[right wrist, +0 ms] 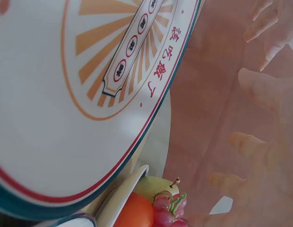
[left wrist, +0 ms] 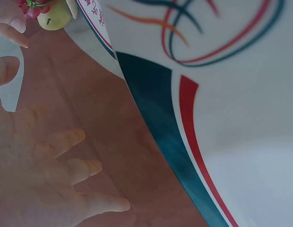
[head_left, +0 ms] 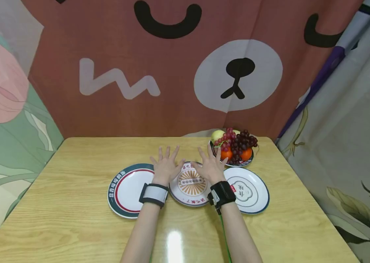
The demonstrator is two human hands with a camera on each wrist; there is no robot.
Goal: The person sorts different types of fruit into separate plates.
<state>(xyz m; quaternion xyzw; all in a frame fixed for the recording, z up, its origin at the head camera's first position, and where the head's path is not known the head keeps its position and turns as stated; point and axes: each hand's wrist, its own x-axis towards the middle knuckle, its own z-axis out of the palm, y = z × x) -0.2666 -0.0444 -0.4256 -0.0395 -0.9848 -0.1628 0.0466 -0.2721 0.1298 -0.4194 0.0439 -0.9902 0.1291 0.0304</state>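
Both hands are held side by side with fingers spread and hold nothing. My left hand [head_left: 164, 168] is over the gap between the left plate [head_left: 127, 193], which has a teal rim and red ring, and the middle plate [head_left: 185, 195], printed with an orange sunburst. The right hand [head_left: 212, 168] overlaps the middle plate's right side, near the right plate [head_left: 254, 197] with its thin blue rim. In the left wrist view, the left plate's teal rim [left wrist: 151, 113] is close by. The right wrist view shows the sunburst [right wrist: 99, 52] up close. Whether either palm touches a plate, I cannot tell.
Behind the right hand, a plate [head_left: 249, 160] is heaped with dark grapes [head_left: 244, 140], red grapes [head_left: 226, 140], oranges [head_left: 246, 154] and a yellow-green fruit [head_left: 217, 135]. A printed curtain [head_left: 122, 117] hangs behind the wooden table [head_left: 73, 204]. A green cable [head_left: 226, 233] runs along the right forearm.
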